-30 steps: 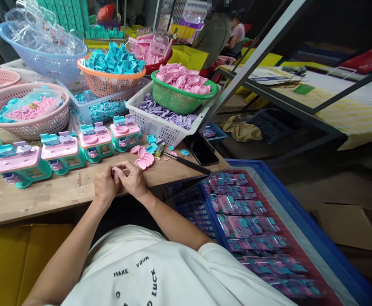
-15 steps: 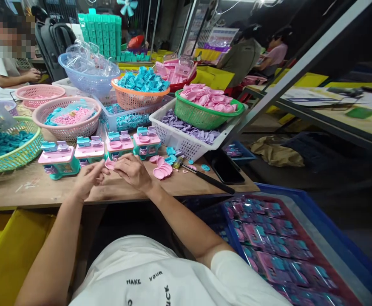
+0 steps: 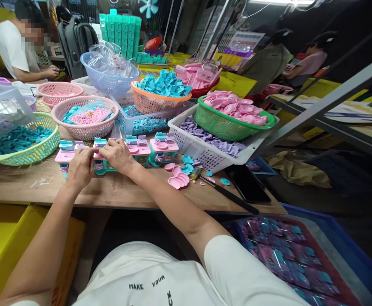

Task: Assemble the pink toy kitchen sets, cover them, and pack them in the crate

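Note:
Four small toy counters, each with a pink top, turquoise base and blue and purple fittings, stand in a row on the wooden table. My left hand [image 3: 83,167] is closed at the left side of the second toy counter [image 3: 99,165], its fingers curled at the top. From the right, my right hand [image 3: 118,155] bends its fingers over the same counter's top. Both hands cover most of that top, so any small piece under the fingertips is hidden. Loose pink oval pieces [image 3: 178,179] lie right of the row, near blue pieces [image 3: 187,165] and a black-handled tool [image 3: 228,193].
Behind the row stand a pink basket [image 3: 85,129], an orange basket [image 3: 160,102], a green basket [image 3: 227,127] and a white crate [image 3: 201,156]. A phone [image 3: 248,183] lies at the right edge. A co-worker [image 3: 20,51] sits at back left.
Both hands have moved forward from the table's front to the second toy counter. The pink oval piece seen between them is now out of sight. The camera view has shifted left.

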`<state>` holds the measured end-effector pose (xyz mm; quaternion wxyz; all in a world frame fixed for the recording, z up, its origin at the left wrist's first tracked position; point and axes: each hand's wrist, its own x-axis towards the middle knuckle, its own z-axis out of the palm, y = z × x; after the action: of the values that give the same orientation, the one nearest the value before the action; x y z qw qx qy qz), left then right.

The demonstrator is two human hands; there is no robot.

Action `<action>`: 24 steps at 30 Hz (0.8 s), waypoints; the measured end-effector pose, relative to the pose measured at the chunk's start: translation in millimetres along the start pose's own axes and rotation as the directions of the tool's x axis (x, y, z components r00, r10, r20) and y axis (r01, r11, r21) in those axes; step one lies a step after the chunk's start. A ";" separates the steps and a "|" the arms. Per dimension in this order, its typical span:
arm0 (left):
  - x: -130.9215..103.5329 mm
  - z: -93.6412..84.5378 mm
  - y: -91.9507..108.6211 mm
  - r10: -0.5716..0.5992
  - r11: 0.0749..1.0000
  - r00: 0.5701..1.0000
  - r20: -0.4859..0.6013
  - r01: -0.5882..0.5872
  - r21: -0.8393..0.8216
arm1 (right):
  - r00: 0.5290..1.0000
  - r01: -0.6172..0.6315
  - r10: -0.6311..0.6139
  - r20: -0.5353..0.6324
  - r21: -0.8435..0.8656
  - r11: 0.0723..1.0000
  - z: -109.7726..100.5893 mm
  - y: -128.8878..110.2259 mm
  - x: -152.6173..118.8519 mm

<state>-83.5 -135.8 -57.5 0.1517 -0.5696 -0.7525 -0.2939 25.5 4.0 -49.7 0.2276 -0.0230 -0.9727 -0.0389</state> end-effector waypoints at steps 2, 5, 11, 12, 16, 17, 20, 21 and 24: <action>0.9 0.3 -1.5 0.018 0.998 0.999 0.043 -0.021 0.059 | 0.999 0.037 -0.037 0.015 -0.018 0.999 -3.6 0.1 3.0; 4.0 -0.2 -5.6 -0.012 0.998 0.997 0.076 0.007 0.069 | 0.993 0.094 -0.092 0.069 -0.029 0.995 -9.8 3.5 13.2; 10.3 -5.3 -10.8 -0.160 0.985 0.980 0.119 0.166 -0.044 | 0.968 0.145 -0.148 0.205 0.028 0.989 -21.5 16.9 27.3; 10.4 -6.2 -9.8 -0.164 0.985 0.978 0.130 0.169 -0.035 | 0.966 0.146 -0.148 0.214 0.026 0.989 -22.8 17.3 26.2; 6.1 -6.1 -2.1 -0.147 0.989 0.978 0.148 0.146 0.018 | 0.973 0.130 -0.127 0.194 -0.006 0.991 -24.8 11.4 15.1; 4.3 -5.0 0.1 -0.138 0.990 0.980 0.145 0.133 0.039 | 0.974 0.128 -0.123 0.189 -0.015 0.992 -24.6 8.8 12.3; 0.4 -1.4 5.7 -0.125 0.987 0.984 0.129 0.109 0.122 | 0.978 0.111 -0.105 0.182 -0.026 0.993 -24.1 -0.1 8.9; 0.0 -0.9 7.0 -0.134 0.982 0.983 0.124 0.115 0.152 | 0.979 0.095 -0.089 0.185 -0.025 0.995 -24.2 -3.5 9.8; 2.8 -2.8 8.3 -0.147 0.967 0.981 0.127 0.116 0.225 | 0.976 0.044 -0.040 0.215 -0.012 0.999 -26.5 -13.9 16.3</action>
<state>-76.8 -133.9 -51.5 0.1389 -0.5180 -0.8251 -0.1779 21.7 -11.7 -19.7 0.1201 -0.0084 -0.9915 -0.0492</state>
